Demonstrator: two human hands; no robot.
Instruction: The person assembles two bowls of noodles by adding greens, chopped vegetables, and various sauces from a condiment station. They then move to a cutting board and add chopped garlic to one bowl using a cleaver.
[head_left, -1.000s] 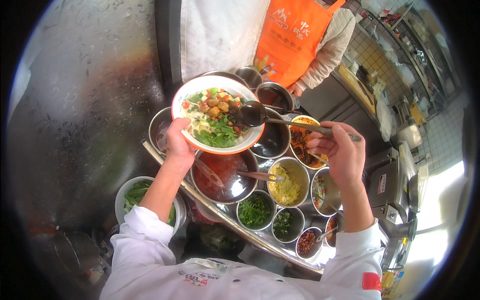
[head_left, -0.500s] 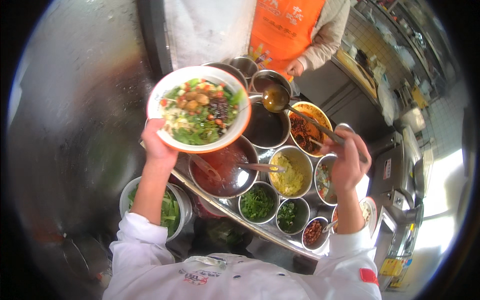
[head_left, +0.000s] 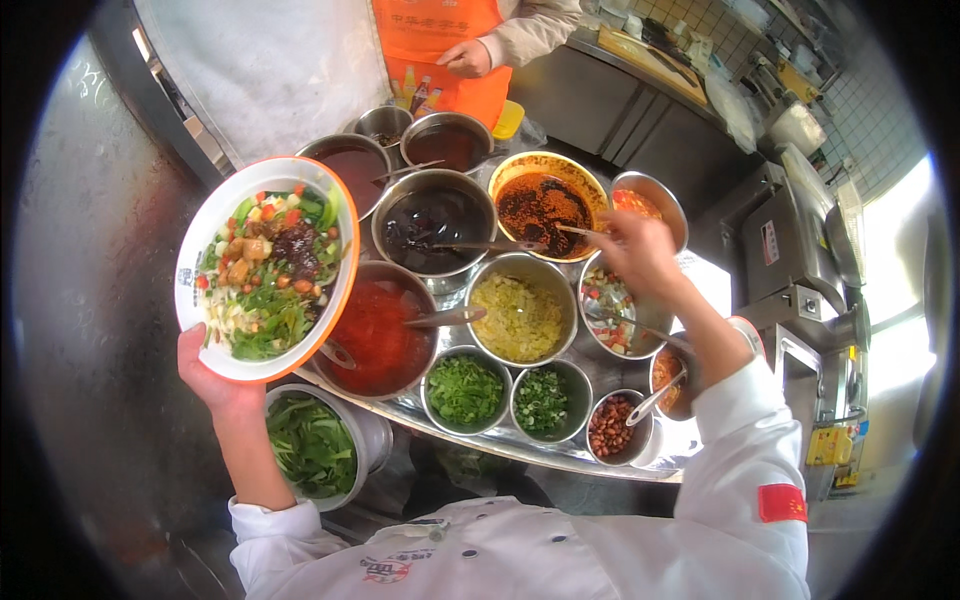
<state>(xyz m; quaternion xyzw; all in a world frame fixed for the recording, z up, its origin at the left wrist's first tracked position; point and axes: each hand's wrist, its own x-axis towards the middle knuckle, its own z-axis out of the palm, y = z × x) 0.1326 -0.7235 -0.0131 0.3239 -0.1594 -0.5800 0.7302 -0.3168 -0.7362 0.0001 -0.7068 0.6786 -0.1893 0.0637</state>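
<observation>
A white bowl with an orange rim (head_left: 190, 275) is tilted in my left hand (head_left: 218, 378), thumb at its edge and the other fingers hidden below. In it lie chopped greens, peanuts, brown chunks, diced vegetables and a dark sauce. My right hand (head_left: 642, 252) pinches the handle of a spoon (head_left: 572, 230) that dips into the chili oil in a yellow-rimmed basin (head_left: 510, 172). Beside it, a ladle (head_left: 490, 246) rests in a pot of dark sauce (head_left: 425, 215).
Pots of red sauce (head_left: 375, 335), yellow minced topping (head_left: 515, 310), greens (head_left: 465, 390), chopped scallions (head_left: 540, 400) and peanuts (head_left: 610, 428) crowd the metal counter. A bucket of leaves (head_left: 312, 445) stands lower left. Across the counter is a person in an orange apron (head_left: 440, 45).
My right hand has let go of the ladle, now resting in the dark sauce, and taken the chili oil spoon. The bowl in my left hand has shifted left and down in view.
</observation>
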